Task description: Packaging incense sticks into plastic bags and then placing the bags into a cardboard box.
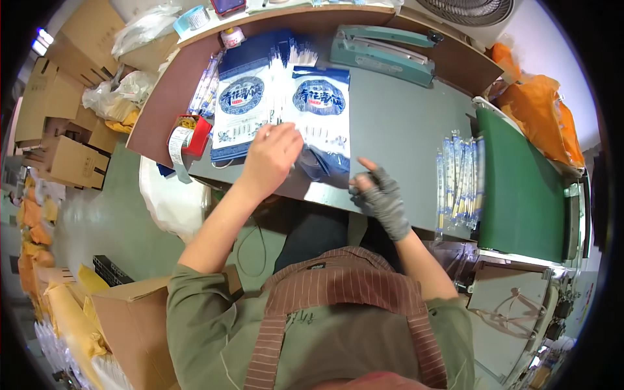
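Note:
My bare left hand reaches over the grey table with its fingers bunched together. The fingertips rest at the lower end of a row of thin white sticks; whatever they pinch is too small to make out. On the left lies a stack of blue-and-white printed bags. To its right is a single blue-and-white bag, its dark blue lower end bulging toward me. My right hand, in a grey fingerless glove, hovers at the table's front edge beside that bag. Its index finger is stretched out, and nothing shows in it.
A teal impulse sealer stands at the back. Several slim wrapped sticks lie at the right, beside a green conveyor belt. A red box with a label roll sits at the left edge. Cardboard boxes are stacked far left.

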Demonstrator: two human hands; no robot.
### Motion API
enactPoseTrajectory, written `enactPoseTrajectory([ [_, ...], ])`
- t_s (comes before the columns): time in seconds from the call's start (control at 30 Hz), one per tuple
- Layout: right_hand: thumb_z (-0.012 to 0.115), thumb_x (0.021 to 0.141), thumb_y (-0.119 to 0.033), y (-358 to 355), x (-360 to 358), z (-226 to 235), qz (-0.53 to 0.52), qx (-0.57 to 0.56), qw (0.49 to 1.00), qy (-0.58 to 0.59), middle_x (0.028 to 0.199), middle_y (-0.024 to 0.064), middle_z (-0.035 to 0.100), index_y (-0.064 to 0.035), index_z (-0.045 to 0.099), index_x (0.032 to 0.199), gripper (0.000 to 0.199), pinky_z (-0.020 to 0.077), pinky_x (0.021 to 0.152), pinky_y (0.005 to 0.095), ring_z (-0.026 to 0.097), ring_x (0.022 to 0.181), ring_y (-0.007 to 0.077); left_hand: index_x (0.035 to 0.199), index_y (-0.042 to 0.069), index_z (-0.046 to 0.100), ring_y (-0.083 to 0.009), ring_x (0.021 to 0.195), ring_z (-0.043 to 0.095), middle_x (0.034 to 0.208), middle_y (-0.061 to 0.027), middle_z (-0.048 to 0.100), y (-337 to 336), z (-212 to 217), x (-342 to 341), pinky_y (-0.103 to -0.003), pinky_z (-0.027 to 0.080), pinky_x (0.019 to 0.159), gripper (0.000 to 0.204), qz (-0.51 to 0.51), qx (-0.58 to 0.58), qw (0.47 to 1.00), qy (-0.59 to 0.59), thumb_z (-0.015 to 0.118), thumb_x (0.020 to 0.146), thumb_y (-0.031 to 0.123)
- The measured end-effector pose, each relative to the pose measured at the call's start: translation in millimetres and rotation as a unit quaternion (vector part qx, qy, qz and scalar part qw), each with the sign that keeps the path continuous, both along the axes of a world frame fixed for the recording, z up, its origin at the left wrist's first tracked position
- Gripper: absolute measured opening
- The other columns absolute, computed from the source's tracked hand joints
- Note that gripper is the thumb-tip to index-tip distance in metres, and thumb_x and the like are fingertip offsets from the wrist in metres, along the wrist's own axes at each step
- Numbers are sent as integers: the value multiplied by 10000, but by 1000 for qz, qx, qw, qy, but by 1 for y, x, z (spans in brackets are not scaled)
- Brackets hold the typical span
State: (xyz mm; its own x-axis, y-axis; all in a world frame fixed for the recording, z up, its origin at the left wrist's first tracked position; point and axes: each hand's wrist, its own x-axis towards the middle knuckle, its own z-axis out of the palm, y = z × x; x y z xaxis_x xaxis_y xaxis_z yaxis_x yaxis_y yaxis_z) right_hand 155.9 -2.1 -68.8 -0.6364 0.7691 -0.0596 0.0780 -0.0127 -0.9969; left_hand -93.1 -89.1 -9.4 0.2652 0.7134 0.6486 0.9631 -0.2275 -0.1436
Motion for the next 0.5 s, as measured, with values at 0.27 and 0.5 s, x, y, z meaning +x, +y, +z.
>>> enactPoseTrajectory([
  [0.27,427,914,-620,-13,4,37,181,-526,768,317,1347,226,463,-26,401,1355,741,448,977,460,519,1182,331,889,6,575,-258,823,619,937,-113,605,-52,126,94,-323,503,702,181,-130,-73,984,-96,595,721,73],
  [0.5,559,890,-469,-30,-17,26,188,-519,786,279,1189,175,609,-21,486,1297,610,529,897,427,623,1044,293,901,8,615,-289,924,631,1052,-105,648,-90,34,110,-373,512,838,178,-18,-64,998,-12,627,732,60],
])
